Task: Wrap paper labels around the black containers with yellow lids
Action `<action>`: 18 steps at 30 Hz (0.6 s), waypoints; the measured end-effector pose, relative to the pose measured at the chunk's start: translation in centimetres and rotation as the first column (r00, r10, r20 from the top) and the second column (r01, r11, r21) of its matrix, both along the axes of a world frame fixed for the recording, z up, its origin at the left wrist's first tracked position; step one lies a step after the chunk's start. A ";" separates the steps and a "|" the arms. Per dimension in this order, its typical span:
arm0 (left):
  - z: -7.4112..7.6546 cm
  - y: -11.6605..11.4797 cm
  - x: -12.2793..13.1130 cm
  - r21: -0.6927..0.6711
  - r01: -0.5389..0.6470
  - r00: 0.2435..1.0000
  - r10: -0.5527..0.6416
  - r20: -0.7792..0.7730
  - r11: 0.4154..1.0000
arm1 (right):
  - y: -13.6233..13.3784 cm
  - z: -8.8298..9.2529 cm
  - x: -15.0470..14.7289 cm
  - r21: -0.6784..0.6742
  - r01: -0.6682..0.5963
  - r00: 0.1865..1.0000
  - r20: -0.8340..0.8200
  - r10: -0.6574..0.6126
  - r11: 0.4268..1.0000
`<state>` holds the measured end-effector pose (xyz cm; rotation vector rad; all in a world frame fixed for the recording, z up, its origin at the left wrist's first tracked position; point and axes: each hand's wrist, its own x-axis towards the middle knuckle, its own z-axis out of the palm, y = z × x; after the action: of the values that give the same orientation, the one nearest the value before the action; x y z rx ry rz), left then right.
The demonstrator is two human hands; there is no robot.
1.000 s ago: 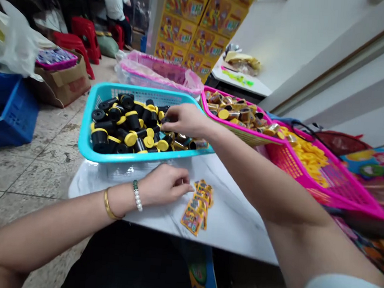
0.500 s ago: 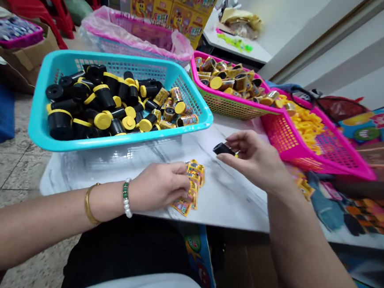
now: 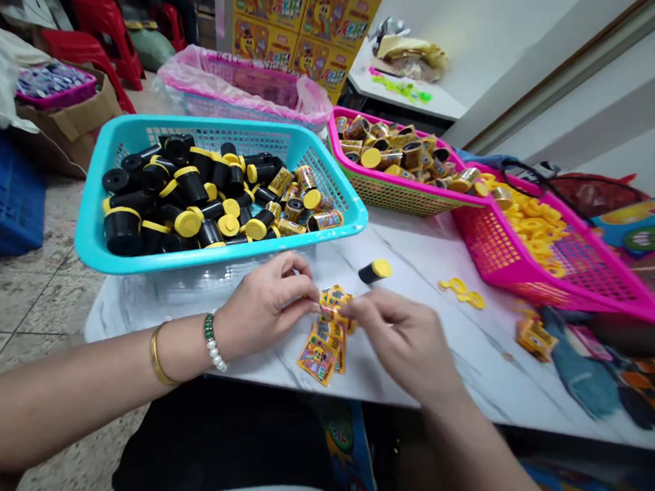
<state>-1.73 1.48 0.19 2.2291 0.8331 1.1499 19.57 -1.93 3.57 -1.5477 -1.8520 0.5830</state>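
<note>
My left hand (image 3: 271, 301), with a bead bracelet and a gold bangle on its arm, is closed in a pinch at the edge of a small yellow printed label (image 3: 333, 299). Opposite it, my right hand (image 3: 404, 342) pinches the same label's other side; its fingertips are partly blurred. Beneath the fingers lies a loose pile of yellow printed labels (image 3: 319, 357) on the marbled white table (image 3: 412, 245). Just beyond, a black canister with a yellow lid (image 3: 375, 271) rests on its side. Two yellow plastic ring pieces (image 3: 463, 292) lie further right.
A turquoise basket (image 3: 218, 256) holds black canisters and some labelled ones. Behind it, a pink basket (image 3: 400, 193) is filled with labelled canisters; another pink basket (image 3: 595, 297) has yellow plastic pieces. Gloves (image 3: 578, 371) lie at right. Printed cartons (image 3: 304, 32) are stacked at the back.
My right hand has let go of the black canister, which now lies on the table, and moved left to the labels. My left hand has lifted a label from the pile.
</note>
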 end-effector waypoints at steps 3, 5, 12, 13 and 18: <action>0.4 -0.2 0.1 -0.065 0.015 0.999 -0.012 0.041 0.998 | -0.3 -0.9 -1.7 -0.171 -0.047 0.981 -0.192 0.013 0.984; 0.8 0.0 0.1 -0.230 -0.025 0.998 0.036 0.045 0.973 | 0.2 -1.3 -2.2 -0.205 0.006 0.954 -0.292 -0.067 0.979; 1.6 0.5 0.2 -0.609 -0.086 0.977 0.187 0.104 0.789 | 0.5 -1.2 -2.4 -0.117 0.102 0.964 -0.232 -0.127 0.988; 1.6 0.4 0.3 -0.609 -0.052 0.977 0.167 0.134 0.792 | 0.4 -1.2 -2.5 -0.065 0.133 0.967 -0.209 -0.144 0.989; 1.9 -0.4 0.5 -0.613 0.022 0.956 0.163 0.244 0.790 | 0.1 -1.7 -2.9 0.067 0.178 0.967 -0.196 -0.163 0.982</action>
<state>-1.27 1.04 2.08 1.4676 0.9988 1.0124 16.70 -1.82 1.87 -1.5220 -1.5633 0.5461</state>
